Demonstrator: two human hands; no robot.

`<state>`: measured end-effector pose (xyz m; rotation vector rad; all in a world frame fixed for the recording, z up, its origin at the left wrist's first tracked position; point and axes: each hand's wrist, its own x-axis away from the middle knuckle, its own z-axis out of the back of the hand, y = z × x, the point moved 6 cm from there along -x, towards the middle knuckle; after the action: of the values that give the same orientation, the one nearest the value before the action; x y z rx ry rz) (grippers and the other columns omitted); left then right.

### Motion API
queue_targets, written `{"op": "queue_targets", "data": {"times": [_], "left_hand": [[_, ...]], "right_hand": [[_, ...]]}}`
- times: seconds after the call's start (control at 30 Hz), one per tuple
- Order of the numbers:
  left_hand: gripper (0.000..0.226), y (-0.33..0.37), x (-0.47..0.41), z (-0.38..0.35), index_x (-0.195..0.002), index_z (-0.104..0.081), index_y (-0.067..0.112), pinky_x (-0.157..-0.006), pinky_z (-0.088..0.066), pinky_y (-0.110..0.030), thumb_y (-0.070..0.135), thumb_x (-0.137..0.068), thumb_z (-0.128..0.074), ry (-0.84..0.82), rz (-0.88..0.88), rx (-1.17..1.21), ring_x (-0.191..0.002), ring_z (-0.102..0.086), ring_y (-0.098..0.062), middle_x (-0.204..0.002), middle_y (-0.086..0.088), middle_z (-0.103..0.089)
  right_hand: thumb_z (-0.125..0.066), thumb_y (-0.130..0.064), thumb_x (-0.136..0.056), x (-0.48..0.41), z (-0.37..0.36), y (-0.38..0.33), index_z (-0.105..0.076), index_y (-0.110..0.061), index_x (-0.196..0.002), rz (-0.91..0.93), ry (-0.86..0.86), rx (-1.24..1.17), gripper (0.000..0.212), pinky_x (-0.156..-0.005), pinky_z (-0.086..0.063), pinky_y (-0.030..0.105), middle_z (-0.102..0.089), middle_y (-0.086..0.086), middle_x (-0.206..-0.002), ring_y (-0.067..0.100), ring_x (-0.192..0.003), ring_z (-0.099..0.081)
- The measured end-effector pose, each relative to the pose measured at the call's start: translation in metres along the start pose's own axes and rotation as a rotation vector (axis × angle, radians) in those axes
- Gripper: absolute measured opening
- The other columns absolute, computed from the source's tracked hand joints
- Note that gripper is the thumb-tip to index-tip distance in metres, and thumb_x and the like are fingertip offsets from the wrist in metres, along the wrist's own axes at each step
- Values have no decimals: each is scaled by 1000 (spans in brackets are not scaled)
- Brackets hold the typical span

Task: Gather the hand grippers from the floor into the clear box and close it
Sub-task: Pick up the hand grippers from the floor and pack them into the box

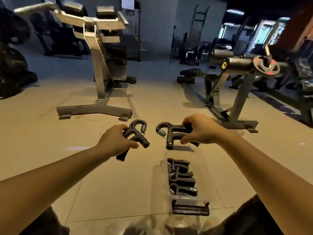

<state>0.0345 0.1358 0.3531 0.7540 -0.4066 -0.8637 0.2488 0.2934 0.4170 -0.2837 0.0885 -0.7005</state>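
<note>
My left hand (116, 141) grips a black hand gripper (135, 135) with a steel spring, held above the tiled floor. My right hand (199, 131) holds a second black hand gripper (171, 133), its spring end pointing left, just above the far end of the clear box (160, 177). The box lies open on the floor between my knees, and several black hand grippers (182, 178) are lined up inside it. A black piece (190, 209) lies at the box's near end.
A grey gym machine base (94, 110) stands on the floor ahead left. A bench frame with a weight plate (237, 116) stands ahead right. My knees (245, 221) flank the box at the bottom of the view.
</note>
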Motion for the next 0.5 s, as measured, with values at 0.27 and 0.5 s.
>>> {"op": "queue_targets", "data": {"times": [0.27, 0.5], "left_hand": [[47, 47, -43, -72, -107, -63, 19, -83, -58, -46, 29, -70, -89, -84, -17, -70, -87, -68, -23, -97, -2, -69], [40, 37, -82, -112, -99, -64, 21, -75, -55, -42, 39, -70, -86, -107, -38, -180, -80, -64, -22, -87, 2, -66]], "right_hand": [[-88, -35, -73, -23, -36, 109, -65, -19, -104, -84, -81, -3, 42, -77, -61, 34, -69, 0, -91, 15, -81, -67], [-88, -41, -68, -84, -89, 165, -67, -20, -101, -128, -223, 45, 45, -74, -62, 37, -69, -3, -85, 16, -76, -68]]}}
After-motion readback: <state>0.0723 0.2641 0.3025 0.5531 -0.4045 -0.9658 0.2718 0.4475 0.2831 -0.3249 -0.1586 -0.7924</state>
